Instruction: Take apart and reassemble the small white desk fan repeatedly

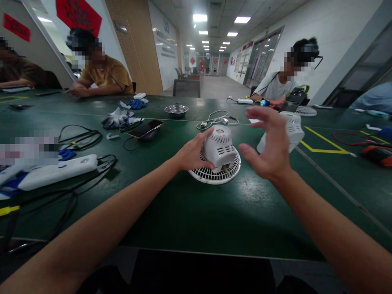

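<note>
A white electric fan head (221,148) lies face down on the green table, its round slotted grille (211,177) underneath and its vented motor housing on top. My left hand (193,150) grips the housing from the left, thumb low and fingers near the top. To the right of the fan, my right hand (271,143) is raised with fingers and thumb apart, touching nothing. Behind that hand stands another white vented housing (294,127), partly hidden by it.
Beyond the fan lie a coiled white cable (219,118) and a metal bowl (176,110). Leftward are a phone (147,128), blue-white gloves (121,117) and a white power strip (61,171) with black cables. Several people sit around the table (196,216). Yellow tape (329,151) marks the right side.
</note>
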